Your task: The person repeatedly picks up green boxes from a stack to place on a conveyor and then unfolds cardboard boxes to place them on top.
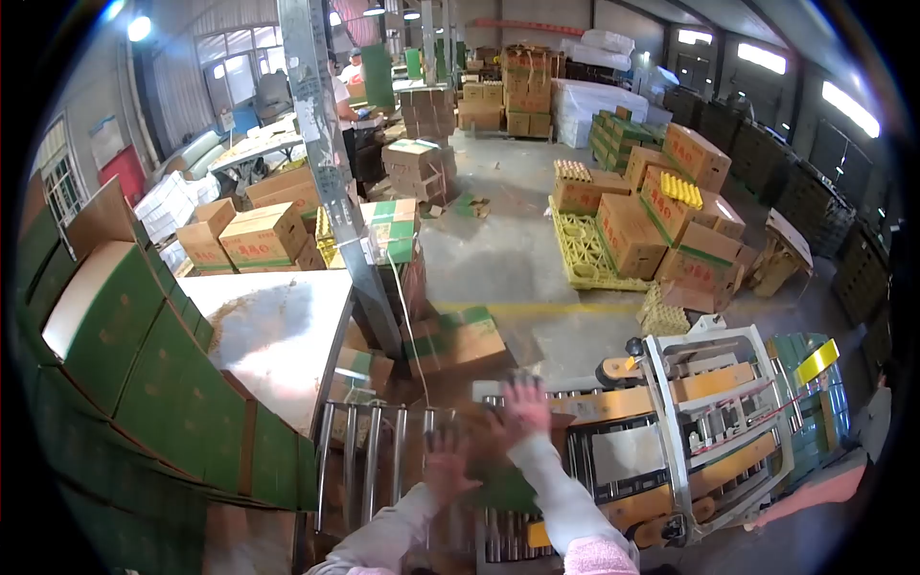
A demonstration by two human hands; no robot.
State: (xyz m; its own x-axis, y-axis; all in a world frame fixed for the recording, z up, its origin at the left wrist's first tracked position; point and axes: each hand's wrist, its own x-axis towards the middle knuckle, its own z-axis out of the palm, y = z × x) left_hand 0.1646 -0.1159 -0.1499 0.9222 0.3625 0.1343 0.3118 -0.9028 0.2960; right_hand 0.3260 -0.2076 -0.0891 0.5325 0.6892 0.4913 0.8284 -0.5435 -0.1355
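Reaching forward over the steel roller conveyor (383, 460), both hands are extended with palms facing away and fingers spread wide. Left hand (448, 467) is open over the rollers, gripping nothing. Right hand (522, 410) is likewise open, fingers fanned, held slightly further out. Between and just beyond them lies a flat brown cardboard piece (479, 422); motion blur makes it uncertain whether the palms are touching it, though they appear to be pressing or pushing it rather than grasping. Open palms fit a push along rollers: no grip is needed where the load rolls.

To the right stands the yellow-and-grey carton-sealing machine (700, 422), its frame in line with the conveyor, so the rollers feed straight toward it. To the left, a stack of flattened green cartons (144, 383) leans within arm's reach beside a pale metal worktable (278, 335). Further off, brown boxes with red print (661, 220) sit around a yellow plastic pallet (585, 254) on the concrete floor.
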